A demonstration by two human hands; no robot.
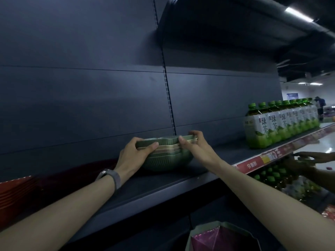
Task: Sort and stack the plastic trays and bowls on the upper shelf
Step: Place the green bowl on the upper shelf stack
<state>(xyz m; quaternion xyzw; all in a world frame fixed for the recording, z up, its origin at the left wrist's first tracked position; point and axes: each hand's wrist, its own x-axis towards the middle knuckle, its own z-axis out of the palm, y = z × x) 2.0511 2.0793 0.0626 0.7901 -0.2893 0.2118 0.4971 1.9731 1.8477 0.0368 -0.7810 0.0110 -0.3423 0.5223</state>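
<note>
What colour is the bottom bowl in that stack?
Bottom bowl: dull green, ribbed. Head view.

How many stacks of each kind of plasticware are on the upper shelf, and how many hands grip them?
Green bowl stack: 1
Red tray stack: 1
Hands gripping the bowls: 2, left hand and right hand
Total: 2 stacks, 2 hands

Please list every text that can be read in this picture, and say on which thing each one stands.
"绿茶": on the white labels of the green tea bottles, written top to bottom.
Small mark beside it on the labels: too small to read.
On the red price strip at the shelf edge: too blurred to read.
On the stack of bowls: no text visible.
</note>
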